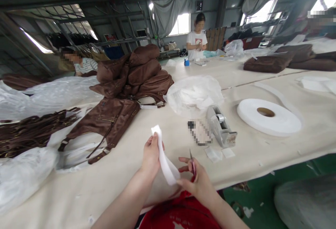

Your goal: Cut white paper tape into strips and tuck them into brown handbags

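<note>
A folded white strip (166,164) hangs in a curve between my hands above the near part of the table. My left hand (152,152) pinches its upper end between thumb and fingers. At the strip's lower end, the thumb of my right hand (195,180) touches it. The same hand holds small scissors (193,164) in its palm, blades pointing up. Beyond the hands stands a grey tape dispenser (220,126), with small white pieces (214,154) in front of it. A large roll of white strip (282,119) lies flat to the right.
Brown bags (131,71) are piled at the back left; one brown bag (110,117) lies nearer. A plastic bag of white pieces (195,94) sits mid-table. Brown straps (31,129) lie far left. Two people work beyond the table. The table's front edge runs along the right.
</note>
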A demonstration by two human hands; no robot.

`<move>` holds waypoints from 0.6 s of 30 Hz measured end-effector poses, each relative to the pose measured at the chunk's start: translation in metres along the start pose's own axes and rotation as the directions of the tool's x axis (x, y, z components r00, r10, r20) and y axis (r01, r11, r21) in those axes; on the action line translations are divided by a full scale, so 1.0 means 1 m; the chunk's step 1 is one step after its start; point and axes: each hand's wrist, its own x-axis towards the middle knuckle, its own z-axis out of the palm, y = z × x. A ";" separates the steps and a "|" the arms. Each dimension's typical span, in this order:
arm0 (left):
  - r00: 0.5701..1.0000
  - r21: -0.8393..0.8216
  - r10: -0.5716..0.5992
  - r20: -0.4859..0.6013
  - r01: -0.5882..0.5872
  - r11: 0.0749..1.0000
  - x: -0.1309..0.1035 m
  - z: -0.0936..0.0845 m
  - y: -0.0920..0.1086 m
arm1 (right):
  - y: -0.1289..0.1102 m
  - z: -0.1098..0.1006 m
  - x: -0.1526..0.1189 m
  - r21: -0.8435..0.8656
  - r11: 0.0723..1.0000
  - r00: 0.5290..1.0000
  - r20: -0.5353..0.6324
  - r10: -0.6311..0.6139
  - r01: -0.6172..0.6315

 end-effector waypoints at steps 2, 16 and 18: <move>0.998 -0.021 0.007 -0.057 -0.008 1.000 0.002 0.002 0.000 | 0.003 0.011 -0.003 -0.137 0.989 0.998 0.004 -0.057 0.057; 0.924 0.288 0.368 -0.106 -0.325 0.901 0.020 -0.042 0.028 | -0.027 -0.026 0.028 -0.515 0.853 0.996 0.039 -0.083 0.091; 0.845 0.372 0.421 0.330 -0.527 0.764 0.010 -0.036 0.048 | -0.042 -0.035 0.032 -0.572 0.812 0.984 0.180 -0.011 0.114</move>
